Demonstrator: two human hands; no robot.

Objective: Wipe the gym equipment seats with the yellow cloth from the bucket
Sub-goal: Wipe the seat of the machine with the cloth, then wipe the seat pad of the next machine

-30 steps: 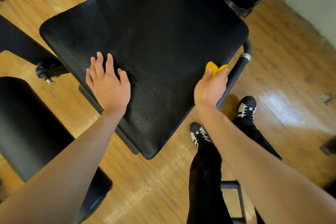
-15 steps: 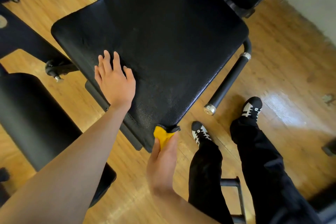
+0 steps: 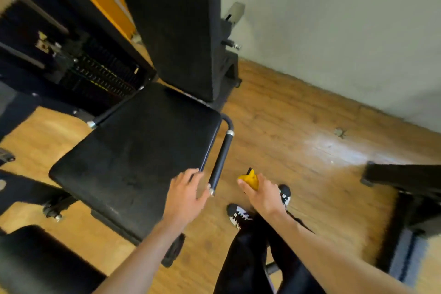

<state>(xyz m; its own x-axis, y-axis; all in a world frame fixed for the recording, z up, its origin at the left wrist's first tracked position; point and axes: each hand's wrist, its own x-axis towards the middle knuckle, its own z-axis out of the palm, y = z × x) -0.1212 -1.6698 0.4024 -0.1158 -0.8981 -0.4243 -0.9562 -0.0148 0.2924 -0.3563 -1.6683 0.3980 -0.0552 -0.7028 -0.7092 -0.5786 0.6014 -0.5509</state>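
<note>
A black padded seat [image 3: 133,157] of a gym machine lies in the middle of the head view, with its upright black backrest [image 3: 174,24] behind it. My left hand [image 3: 188,192] hovers with fingers spread over the seat's near right corner, beside the black side handle [image 3: 222,157]. My right hand [image 3: 261,192] is off the seat to the right, above the floor and my shoes, shut on the bunched yellow cloth [image 3: 250,180]. No bucket is in view.
A weight stack [image 3: 100,76] and yellow-black frame stand behind the seat at left. Another black pad [image 3: 35,260] sits at the bottom left. A dark machine base [image 3: 410,200] stands at right. The wooden floor [image 3: 298,136] meets a pale wall [image 3: 334,31].
My head has lifted, so the backrest and wall now show. My right hand has pulled the cloth off the seat's front edge to the right. My left hand has slid to the seat's right corner.
</note>
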